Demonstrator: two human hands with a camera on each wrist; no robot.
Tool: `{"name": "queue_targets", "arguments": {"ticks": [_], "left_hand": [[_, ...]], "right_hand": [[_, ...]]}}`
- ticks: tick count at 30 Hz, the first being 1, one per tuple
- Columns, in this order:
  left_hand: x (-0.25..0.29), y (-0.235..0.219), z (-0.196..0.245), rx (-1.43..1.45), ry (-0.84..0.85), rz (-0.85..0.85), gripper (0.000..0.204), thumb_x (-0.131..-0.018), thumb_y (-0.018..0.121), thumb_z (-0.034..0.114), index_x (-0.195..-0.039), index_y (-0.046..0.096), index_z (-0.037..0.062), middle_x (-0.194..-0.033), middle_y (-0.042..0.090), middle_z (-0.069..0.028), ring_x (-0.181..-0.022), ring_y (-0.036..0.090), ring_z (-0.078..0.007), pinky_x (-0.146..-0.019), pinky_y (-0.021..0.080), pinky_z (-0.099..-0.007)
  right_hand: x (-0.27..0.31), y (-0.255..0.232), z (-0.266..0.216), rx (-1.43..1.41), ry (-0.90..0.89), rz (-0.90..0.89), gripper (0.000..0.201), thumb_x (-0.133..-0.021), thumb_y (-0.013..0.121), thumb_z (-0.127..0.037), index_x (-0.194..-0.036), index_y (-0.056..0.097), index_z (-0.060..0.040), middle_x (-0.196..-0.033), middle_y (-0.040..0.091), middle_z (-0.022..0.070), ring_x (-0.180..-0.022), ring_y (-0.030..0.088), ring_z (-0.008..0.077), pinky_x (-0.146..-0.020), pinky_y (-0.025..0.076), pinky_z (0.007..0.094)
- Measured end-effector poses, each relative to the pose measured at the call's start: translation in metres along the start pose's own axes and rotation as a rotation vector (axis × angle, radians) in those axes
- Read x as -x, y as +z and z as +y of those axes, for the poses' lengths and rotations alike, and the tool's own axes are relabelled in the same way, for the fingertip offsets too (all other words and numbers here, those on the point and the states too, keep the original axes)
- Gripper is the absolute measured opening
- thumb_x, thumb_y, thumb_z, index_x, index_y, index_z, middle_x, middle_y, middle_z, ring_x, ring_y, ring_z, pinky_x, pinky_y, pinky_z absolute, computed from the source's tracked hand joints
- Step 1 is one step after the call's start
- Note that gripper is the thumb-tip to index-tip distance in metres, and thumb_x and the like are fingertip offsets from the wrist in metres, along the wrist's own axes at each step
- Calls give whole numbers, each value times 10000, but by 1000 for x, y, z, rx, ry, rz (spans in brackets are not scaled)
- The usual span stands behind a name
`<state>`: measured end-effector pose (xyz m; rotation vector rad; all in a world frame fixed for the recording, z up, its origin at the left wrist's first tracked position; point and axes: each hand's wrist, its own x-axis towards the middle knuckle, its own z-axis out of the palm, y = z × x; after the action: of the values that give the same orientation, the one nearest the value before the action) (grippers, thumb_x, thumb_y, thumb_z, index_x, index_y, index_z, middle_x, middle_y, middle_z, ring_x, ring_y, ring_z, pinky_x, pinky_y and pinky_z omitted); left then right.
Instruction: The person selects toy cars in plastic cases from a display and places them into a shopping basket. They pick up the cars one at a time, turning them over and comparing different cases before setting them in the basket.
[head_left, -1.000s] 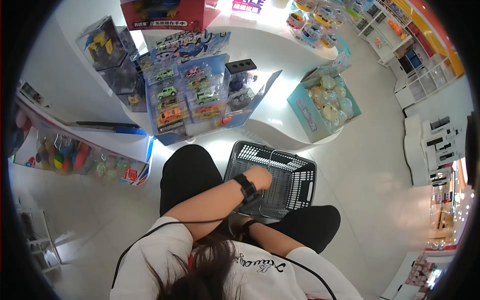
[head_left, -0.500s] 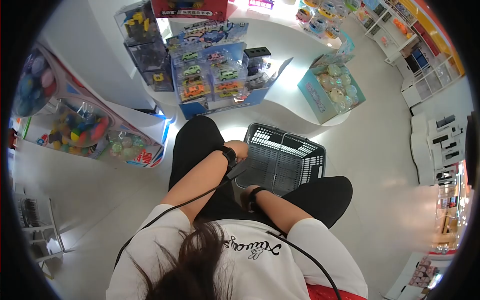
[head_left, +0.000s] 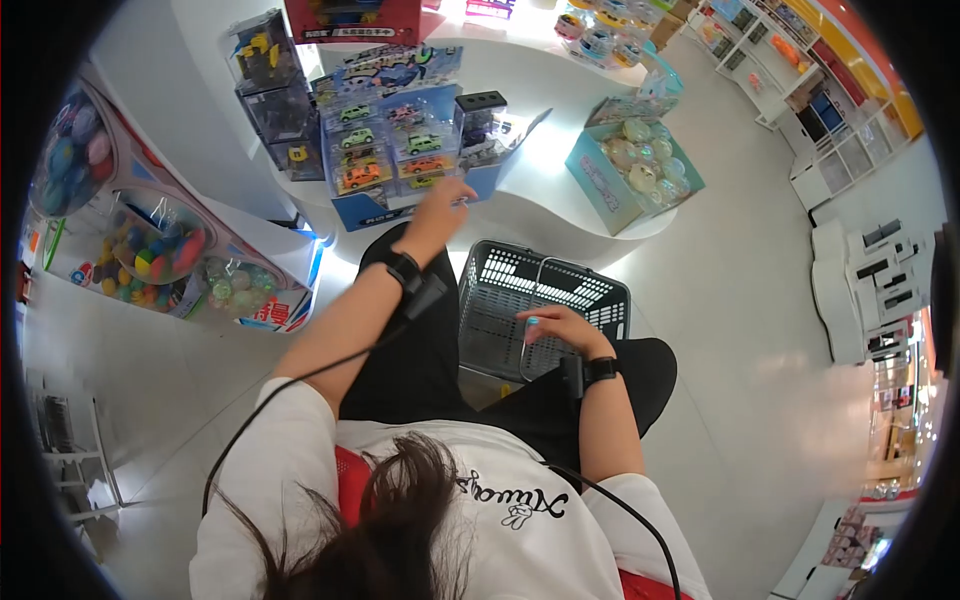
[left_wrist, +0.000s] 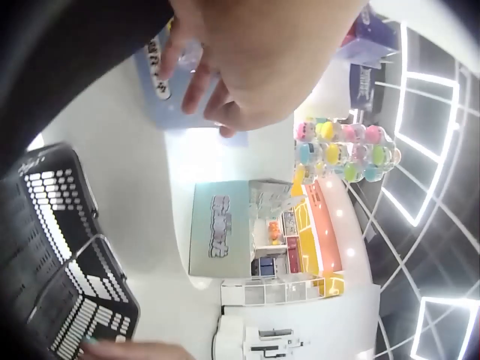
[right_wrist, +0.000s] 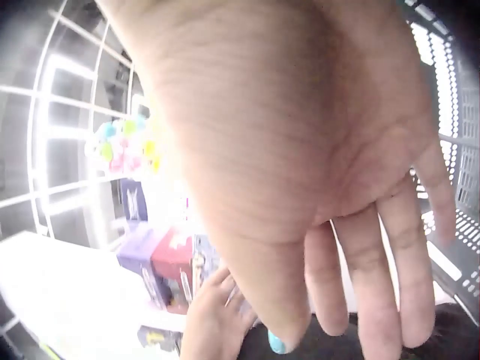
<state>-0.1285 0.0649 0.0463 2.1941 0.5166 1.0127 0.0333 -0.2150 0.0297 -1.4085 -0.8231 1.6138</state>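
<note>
My left hand (head_left: 443,213) reaches over the front edge of a blue display box (head_left: 372,212) of toy cars in clear packs. Its fingers are relaxed and slightly bent, close over the box front in the left wrist view, holding nothing visible. Near them are an orange toy car (head_left: 428,165) and a green toy car (head_left: 424,144). Above the dark shopping basket (head_left: 616,300) is my right hand (head_left: 563,327), fingers loosely extended and palm bare in the right wrist view. The basket stands on the floor between the knees, its handle lying across it.
A light-blue box of clear glittery balls (head_left: 604,190) sits on the white curved counter (head_left: 540,205), right of the cars. Boxed yellow figures (head_left: 262,50) are stacked at the left. A ball display (head_left: 160,250) stands on the floor left. Cables run from both wrists.
My left hand has gone from over the basket to the car display's front edge. My right hand has come up from beside the leg to above the basket.
</note>
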Motion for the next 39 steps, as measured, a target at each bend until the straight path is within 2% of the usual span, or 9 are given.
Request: {"name": "queue_targets", "arguments": {"ticks": [3,8,17,19,22,25,28,31,39], "left_hand": [[-40,-36,-3,-282,47,194,290,-743,595,17,-1030,608,60,-1147,557,-156,-1119,512,-338,-965,417,-409],[-70,-69,-42,-656,109,211,404,-773,660,118,-1163,562,81,-1201,545,-150,-1160,493,-332,-961,418,-454],[-71,-93,-48,-447,-19,-183,422,-785,662,91,-1185,531,65,-1149,574,-129,-1119,531,-309,-942,431,-386],[-65,-94,-49,-383,47,-86,410,-786,662,76,-1174,532,60,-1129,575,-125,-1108,538,-302,-939,433,-377],[-67,-98,-62,-302,56,-22,408,-791,667,82,-1175,530,53,-1120,574,-121,-1091,546,-292,-940,432,-368],[-67,-100,-66,-258,0,-36,417,-801,675,109,-1188,529,51,-1129,572,-120,-1079,551,-286,-944,430,-364],[-71,-100,-68,-253,-63,-40,429,-814,677,133,-1208,528,54,-1141,570,-119,-1084,550,-280,-946,430,-363],[-71,-93,-78,-229,-111,-16,440,-824,677,157,-1225,526,57,-1149,568,-121,-1083,549,-272,-940,432,-363],[-75,-115,-39,-255,-70,75,431,-829,668,174,-1226,538,67,-1099,570,-134,-1054,548,-276,-909,433,-365]], "right_hand": [[8,-47,52,439,264,218,321,-857,627,-164,-1114,645,27,-801,692,134,-729,686,189,-701,539,282],[8,-46,68,376,225,276,304,-863,625,-195,-1062,662,33,-787,701,133,-692,691,189,-659,532,293],[22,-22,52,575,191,391,298,-890,564,-142,-1125,632,28,-786,695,114,-722,680,178,-705,529,295],[24,-4,24,694,81,440,291,-886,566,-138,-1121,637,19,-793,687,108,-736,671,171,-716,524,293],[23,16,14,273,-230,485,240,-876,579,-126,-1061,667,-1,-852,693,124,-771,669,171,-711,520,281],[19,-6,69,243,-152,631,234,-883,550,-80,-1077,653,2,-837,672,75,-803,647,145,-733,509,283],[27,4,47,690,-125,632,215,-895,541,-63,-1067,649,6,-853,668,67,-809,644,144,-763,504,273],[13,14,30,162,-296,531,233,-884,579,-91,-1080,633,25,-888,675,84,-824,659,161,-748,515,278],[-4,-3,64,220,-184,631,237,-879,614,-112,-1077,642,15,-875,669,78,-818,635,127,-729,521,259]]}}
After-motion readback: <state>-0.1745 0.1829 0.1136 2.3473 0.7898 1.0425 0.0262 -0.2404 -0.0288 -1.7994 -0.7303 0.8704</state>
